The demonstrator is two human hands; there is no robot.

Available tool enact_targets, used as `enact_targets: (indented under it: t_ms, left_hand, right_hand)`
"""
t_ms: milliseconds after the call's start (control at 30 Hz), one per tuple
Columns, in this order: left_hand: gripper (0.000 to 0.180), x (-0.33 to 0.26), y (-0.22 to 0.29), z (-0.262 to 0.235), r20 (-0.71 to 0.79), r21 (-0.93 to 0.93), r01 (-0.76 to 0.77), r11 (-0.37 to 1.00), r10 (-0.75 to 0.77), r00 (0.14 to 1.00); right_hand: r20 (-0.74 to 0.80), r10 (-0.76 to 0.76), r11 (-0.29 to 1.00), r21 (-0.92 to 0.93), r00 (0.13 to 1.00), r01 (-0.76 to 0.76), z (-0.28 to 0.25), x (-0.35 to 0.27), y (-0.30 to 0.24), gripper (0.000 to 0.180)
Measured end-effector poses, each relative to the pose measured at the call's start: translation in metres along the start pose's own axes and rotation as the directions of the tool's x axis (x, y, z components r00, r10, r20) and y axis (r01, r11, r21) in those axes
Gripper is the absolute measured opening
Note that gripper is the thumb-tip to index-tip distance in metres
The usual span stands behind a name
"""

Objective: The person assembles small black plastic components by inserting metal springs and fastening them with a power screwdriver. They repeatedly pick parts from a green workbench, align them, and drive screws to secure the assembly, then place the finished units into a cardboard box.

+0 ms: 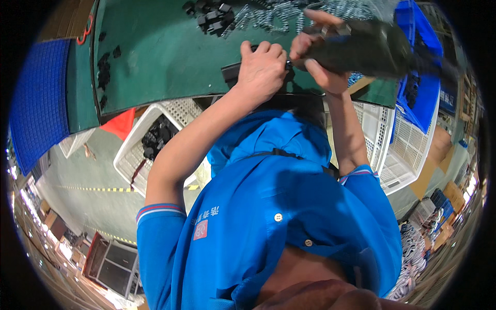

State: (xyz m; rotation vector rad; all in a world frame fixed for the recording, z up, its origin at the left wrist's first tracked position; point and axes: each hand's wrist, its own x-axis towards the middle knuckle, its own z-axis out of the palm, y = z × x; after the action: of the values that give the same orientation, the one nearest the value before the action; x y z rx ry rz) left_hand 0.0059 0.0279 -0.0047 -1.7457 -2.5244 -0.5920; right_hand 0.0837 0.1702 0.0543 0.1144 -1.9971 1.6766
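Observation:
My left hand (262, 71) is closed on a black part (231, 74) and presses it against the green tabletop near its front edge. Most of that part lies hidden under the fingers. In my right hand (330, 78) is a dark, thick-bodied power screwdriver (369, 49), lying almost sideways and smeared by motion. Its tip end points left at the black part, beside my left fingers. Whether the tip touches the part I cannot tell. Beyond both hands lie a heap of shiny screws (281, 15) and a cluster of small black pieces (212, 18).
Blue bins (421, 106) stand at the table's right, above white crates (413, 155). A white crate (135, 150) of black parts sits below the table at left. Small black bits (104, 72) lie along the tabletop's left edge, near red-handled scissors (85, 30) and a blue mesh-like panel (44, 98).

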Motion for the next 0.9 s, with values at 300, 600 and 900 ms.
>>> enact_targets:
  t_ms: [300, 600, 900]
  left_hand:
    - [0.040, -0.005, -0.007, -0.006, 0.051, -0.048, 0.006, 0.999, -0.003, 0.999]
    - [0.033, -0.090, -0.050, -0.122, 0.166, 0.239, 0.388, 0.890, -0.431, 0.887]
    - [0.053, -0.198, -0.113, -0.146, 0.375, 0.461, 0.619, 0.636, -0.772, 0.514]
  right_hand:
    - [-0.831, 0.109, 0.921, -0.122, 0.546, -0.370, -0.138, -0.034, -0.060, 0.022]
    - [-0.639, 0.158, -0.148, -0.769, 0.753, -0.622, -0.198, -0.123, 0.016, 0.054]
    - [-0.228, 0.530, 0.015, -0.960, 0.817, -0.279, -0.091, -0.060, 0.008, 0.020]
